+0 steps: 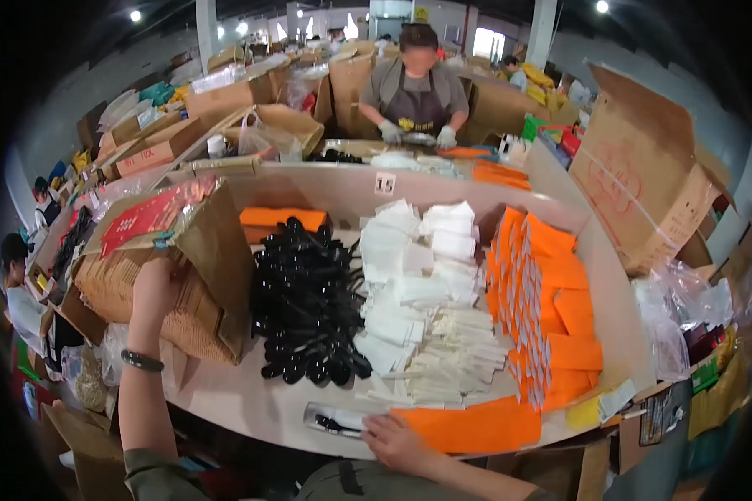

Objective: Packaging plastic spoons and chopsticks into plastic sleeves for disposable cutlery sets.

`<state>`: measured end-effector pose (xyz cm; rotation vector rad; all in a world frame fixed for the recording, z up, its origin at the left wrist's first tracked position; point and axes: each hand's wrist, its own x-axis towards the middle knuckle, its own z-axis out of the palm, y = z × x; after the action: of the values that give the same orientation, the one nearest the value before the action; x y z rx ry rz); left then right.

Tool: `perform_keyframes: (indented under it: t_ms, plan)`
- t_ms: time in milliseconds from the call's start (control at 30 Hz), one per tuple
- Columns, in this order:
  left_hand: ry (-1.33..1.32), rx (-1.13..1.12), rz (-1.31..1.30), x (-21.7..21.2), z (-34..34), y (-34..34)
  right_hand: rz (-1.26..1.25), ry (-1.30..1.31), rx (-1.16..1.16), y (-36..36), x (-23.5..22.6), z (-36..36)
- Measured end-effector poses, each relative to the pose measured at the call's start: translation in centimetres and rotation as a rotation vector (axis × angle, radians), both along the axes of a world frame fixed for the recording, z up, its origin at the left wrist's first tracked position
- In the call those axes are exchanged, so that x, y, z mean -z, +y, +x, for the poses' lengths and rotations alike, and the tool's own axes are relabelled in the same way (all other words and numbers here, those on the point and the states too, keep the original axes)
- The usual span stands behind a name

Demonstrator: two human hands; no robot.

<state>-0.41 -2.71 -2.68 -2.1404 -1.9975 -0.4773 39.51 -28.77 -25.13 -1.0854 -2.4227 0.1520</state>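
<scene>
My left hand [154,290] reaches into a tilted cardboard box [213,259] at the left, against a tight stack of thin brown card pieces [113,292]; its fingertips are lost among them. At the table's near edge my right hand [397,442] lies with fingers stretched out over the end of a small clear packet [330,417], in which a black spoon and something white show. Beside that hand lie flat orange paper sleeves [480,424]. Beyond are a heap of black plastic spoons [309,301], folded white napkins [405,259] and thin whitish packets [451,359].
Rows of orange sleeves [551,301] line the right side, and an orange stack [282,219] sits at the back left. A raised rim [551,200] borders the table. Across it stands a gloved co-worker [416,92]. A big open carton [643,167] rises at the right.
</scene>
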Motion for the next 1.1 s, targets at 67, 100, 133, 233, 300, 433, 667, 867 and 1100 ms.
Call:
perform_keyframes:
  t_ms: [67,100,133,233,300,433,667,867,1100]
  plan:
    - [0.029,0.136,0.128,0.4,0.4,1.2,-0.091,0.069,0.038,-0.5,0.3,0.9]
    - [0.021,0.102,0.076,-0.1,0.5,1.4,-0.148,0.120,0.047,0.0,-0.4,1.3]
    - [0.122,0.200,0.116,-0.9,0.7,1.7,-0.156,0.111,0.079,0.2,-0.6,1.6]
    - [0.123,0.288,0.121,-0.6,-4.9,4.2,-0.134,0.059,0.060,0.6,-3.7,1.3]
    - [0.097,0.065,-0.110,-1.6,-2.2,4.0,-0.195,0.051,0.090,0.8,-4.2,2.1]
    - [0.061,0.003,0.340,-0.7,-2.3,-0.2,-0.234,0.037,0.115,0.2,-4.6,2.2]
    - [-0.446,-0.164,0.423,6.0,-4.7,-10.5,-0.265,0.141,0.125,-0.6,-4.2,3.2]
    - [-1.043,0.267,-0.495,17.1,3.6,-17.8,-0.250,0.020,0.130,-0.4,-5.5,3.1]
    - [-0.469,0.397,-0.573,17.5,9.6,-14.3,-0.226,-0.014,0.092,0.5,-5.0,3.3]
